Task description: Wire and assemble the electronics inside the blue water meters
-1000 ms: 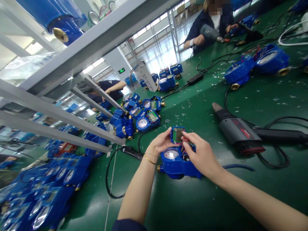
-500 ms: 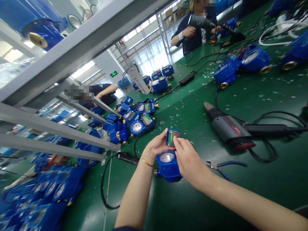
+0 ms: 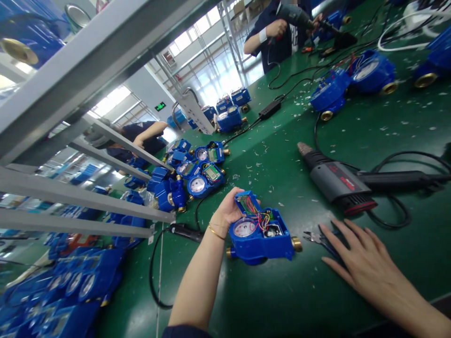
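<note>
A blue water meter (image 3: 248,249) with brass ends rests on the green table in front of me, its wiring compartment uncovered. My left hand (image 3: 229,209) is closed on the meter's small blue cover (image 3: 248,202), raised beside the dial. Red and yellow wires (image 3: 261,219) run from that cover into the compartment. To the right, my right hand (image 3: 366,258) is open, fingers spread over the blue handles of the cutting pliers (image 3: 317,237). Whether the fingers touch the handles I cannot tell; the plier jaws point toward the meter.
A heat gun (image 3: 338,185) lies at the right with its black cord. Several assembled meters (image 3: 206,173) stand beyond my left hand, by a grey metal shelf frame (image 3: 105,230). Across the table, a person (image 3: 275,33) holds another heat gun (image 3: 294,19). White scraps dot the tabletop.
My right hand has left the cover and moved right, opening above the pliers. The cover has tilted, and the wires and open compartment now show. My left hand stays on the cover.
</note>
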The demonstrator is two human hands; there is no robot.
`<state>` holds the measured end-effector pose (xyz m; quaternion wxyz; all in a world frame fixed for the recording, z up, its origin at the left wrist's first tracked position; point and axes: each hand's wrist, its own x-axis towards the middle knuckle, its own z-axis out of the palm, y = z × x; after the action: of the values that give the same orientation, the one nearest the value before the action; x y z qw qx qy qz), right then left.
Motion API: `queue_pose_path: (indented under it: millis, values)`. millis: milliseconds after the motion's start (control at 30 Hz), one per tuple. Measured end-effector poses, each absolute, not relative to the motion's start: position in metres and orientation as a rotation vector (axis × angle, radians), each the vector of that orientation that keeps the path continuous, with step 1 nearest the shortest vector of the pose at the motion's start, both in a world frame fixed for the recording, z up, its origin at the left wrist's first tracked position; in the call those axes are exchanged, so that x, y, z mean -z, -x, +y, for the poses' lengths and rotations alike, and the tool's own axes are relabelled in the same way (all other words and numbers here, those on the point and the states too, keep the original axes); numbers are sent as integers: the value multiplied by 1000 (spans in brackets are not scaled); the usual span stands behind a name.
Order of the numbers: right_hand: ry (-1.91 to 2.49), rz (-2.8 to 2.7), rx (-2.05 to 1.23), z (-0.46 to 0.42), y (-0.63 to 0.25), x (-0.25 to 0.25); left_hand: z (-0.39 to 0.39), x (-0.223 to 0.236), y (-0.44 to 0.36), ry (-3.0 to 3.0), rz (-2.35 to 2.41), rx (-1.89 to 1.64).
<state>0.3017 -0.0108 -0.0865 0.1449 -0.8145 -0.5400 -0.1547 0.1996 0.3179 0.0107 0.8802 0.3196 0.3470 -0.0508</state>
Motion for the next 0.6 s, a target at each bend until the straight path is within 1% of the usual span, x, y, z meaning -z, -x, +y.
queue_pose_path:
  millis: [67, 133, 200, 333, 467, 600]
  values:
    - [2414, -1566, 473, -14, -303, 92, 316, -12, -199, -675, 729, 82]
    - [2393, -1557, 434, -12, -308, 86, 315, -14, -199, -684, 735, 61]
    - [2264, -1452, 280, -4, -314, 71, 312, -16, -200, -692, 745, 46]
    - [2077, -1105, -67, 32, -319, 20, 308, -18, -205, -702, 764, 33]
    - [2033, -1241, -262, 76, -307, -21, 305, -19, -207, -701, 775, 23]
    - [2173, -1328, -350, 101, -296, -30, 304, -18, -207, -689, 773, 6]
